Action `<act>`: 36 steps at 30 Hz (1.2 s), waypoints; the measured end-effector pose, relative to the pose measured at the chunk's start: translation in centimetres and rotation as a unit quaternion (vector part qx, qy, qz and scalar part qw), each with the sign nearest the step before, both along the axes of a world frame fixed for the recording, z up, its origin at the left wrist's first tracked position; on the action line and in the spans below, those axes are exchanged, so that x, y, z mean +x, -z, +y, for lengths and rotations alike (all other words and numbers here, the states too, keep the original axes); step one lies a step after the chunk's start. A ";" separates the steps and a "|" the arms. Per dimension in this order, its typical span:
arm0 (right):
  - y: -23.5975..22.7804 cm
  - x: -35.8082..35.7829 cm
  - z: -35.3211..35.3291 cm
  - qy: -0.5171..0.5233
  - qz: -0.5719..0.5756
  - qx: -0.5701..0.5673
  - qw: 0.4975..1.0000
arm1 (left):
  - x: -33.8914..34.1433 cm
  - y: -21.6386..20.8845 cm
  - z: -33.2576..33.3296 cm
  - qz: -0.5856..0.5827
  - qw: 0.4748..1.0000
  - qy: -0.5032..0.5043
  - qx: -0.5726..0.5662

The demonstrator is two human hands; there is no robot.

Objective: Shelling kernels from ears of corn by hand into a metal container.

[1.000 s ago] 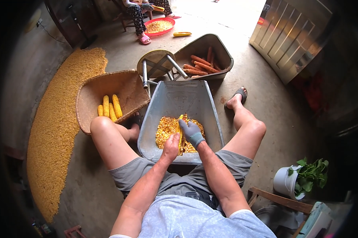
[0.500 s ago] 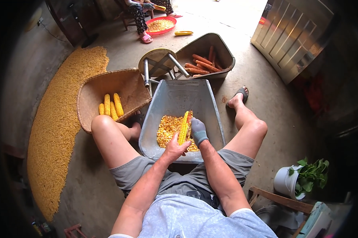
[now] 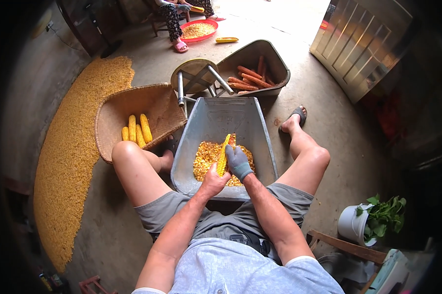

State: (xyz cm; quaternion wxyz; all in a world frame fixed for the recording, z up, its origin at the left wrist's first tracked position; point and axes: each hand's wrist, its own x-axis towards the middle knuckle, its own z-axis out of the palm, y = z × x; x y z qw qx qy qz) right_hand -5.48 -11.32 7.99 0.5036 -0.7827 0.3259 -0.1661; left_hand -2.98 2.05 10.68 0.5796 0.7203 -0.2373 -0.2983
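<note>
Concrete floor (image 3: 338, 181) surrounds a grey tub (image 3: 223, 117) where the left hand (image 3: 214, 181) grips 1 corncob (image 3: 223, 159), gloved right hand (image 3: 238, 162) closed against it.

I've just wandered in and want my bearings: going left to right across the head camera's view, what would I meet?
Yellow kernel pile, woven basket, bare left hand, gloved right hand, white bucket.

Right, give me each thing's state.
Corn ear: held, kernels on its visible side
Left hand: bare, gripping the ear's lower end
Right hand: gloved, against the ear
Gray tub: holding loose kernels
Wicker basket: holding unshelled corn ears
Dark tub: holding stripped cobs
Stool: tipped over
Kernel heap: loose, spread wide
Red basin: holding shelled corn
Door: open
Bucket: holding leafy greens
</note>
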 end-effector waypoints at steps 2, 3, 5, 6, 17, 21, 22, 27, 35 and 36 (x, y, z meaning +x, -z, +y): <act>0.3 -0.1 -0.2 -0.007 0.015 -0.011 1.000 | 0.0 0.0 0.0 -0.017 1.000 0.012 0.019; 0.5 -0.1 -0.2 -0.014 0.031 -0.023 0.999 | 0.0 0.0 0.1 -0.018 1.000 0.013 0.019; 1.7 -0.1 -0.3 -0.029 0.014 -0.079 0.996 | 0.0 -0.1 0.1 -0.039 0.998 0.021 0.045; 2.2 -0.2 -0.4 -0.045 -0.001 -0.135 0.990 | 0.0 0.0 0.0 -0.039 0.998 0.021 0.044; -0.8 -0.1 0.7 -0.005 -0.004 0.201 0.979 | 0.3 -0.6 0.1 -0.090 0.994 0.011 0.056; 0.3 -0.2 0.3 -0.030 0.032 0.168 0.985 | 0.4 -0.4 -0.3 -0.077 0.996 0.040 0.014; 0.9 0.1 0.3 -0.038 0.017 0.152 0.988 | 0.8 -0.3 -0.4 -0.049 0.997 0.052 -0.011; 2.4 0.2 0.2 -0.063 -0.018 0.024 0.998 | 1.0 -0.6 -0.3 0.003 0.998 0.065 -0.026; -1.9 -0.2 0.8 -0.010 0.002 0.245 0.970 | 1.3 0.4 -0.4 0.002 1.000 0.010 -0.027; -2.3 -0.3 0.9 -0.009 0.004 0.245 0.969 | 1.3 0.5 -0.5 0.004 1.000 0.011 -0.027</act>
